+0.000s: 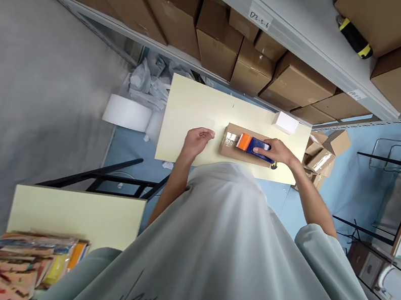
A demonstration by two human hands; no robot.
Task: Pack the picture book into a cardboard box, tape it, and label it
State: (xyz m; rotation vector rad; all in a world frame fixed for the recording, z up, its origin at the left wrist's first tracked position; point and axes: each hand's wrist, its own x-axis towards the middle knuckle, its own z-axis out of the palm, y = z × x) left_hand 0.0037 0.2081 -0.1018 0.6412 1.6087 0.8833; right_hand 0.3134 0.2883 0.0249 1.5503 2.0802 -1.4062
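A small brown cardboard box [232, 149] lies on a pale yellow table [191, 112]. My right hand [275, 150] grips a blue and orange tape dispenser [252, 144] pressed on the top of the box. A strip of clear tape shines at the box's left end. My left hand [196, 140] hovers just left of the box with its fingers loosely curled and nothing in them that I can see. My grey shirt hides the near edge of the table.
A white small box [285, 122] sits at the table's far right corner. Shelves of cardboard boxes [219, 35] stand beyond. A white roll [126, 113] and crumpled plastic lie on the floor left. More small cartons [323, 152] are piled right. A second table [78, 214] holds colourful packets [20, 263].
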